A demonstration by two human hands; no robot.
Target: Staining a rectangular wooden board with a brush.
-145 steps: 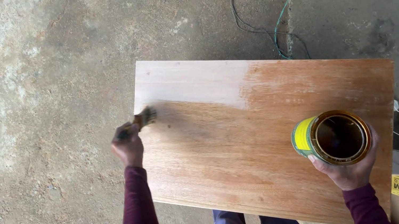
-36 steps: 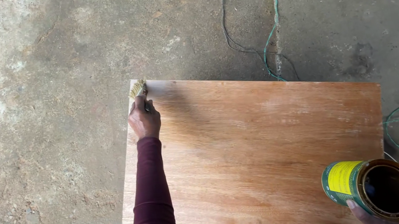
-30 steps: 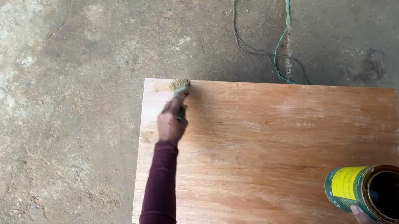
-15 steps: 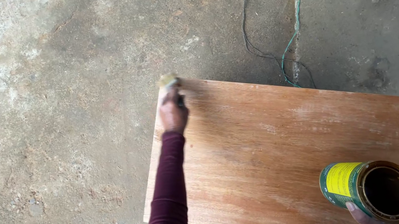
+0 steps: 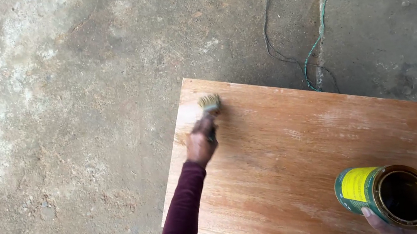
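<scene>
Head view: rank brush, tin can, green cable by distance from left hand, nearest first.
From the left hand:
1. Brush – held in that hand, bristles on the wooden board's far left corner.
2. Green cable – on the concrete beyond the board's far edge.
3. Tin can – near right, held by the right hand.

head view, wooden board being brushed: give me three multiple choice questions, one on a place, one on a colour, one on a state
1. Where on the board is the brush?
A. near its far left corner
B. near its right edge
C. on the floor beside it

2. What colour is the tin's side?
A. red
B. yellow and green
C. white

3. What state is the tin in?
A. lidded
B. lying crushed
C. open, tilted, dark inside

Answers:
1. A, the bristles rest by the far left corner, held by the left hand.
2. B, a yellow label with green bands shows.
3. C, its open mouth faces the camera, with the right hand beneath.
</scene>
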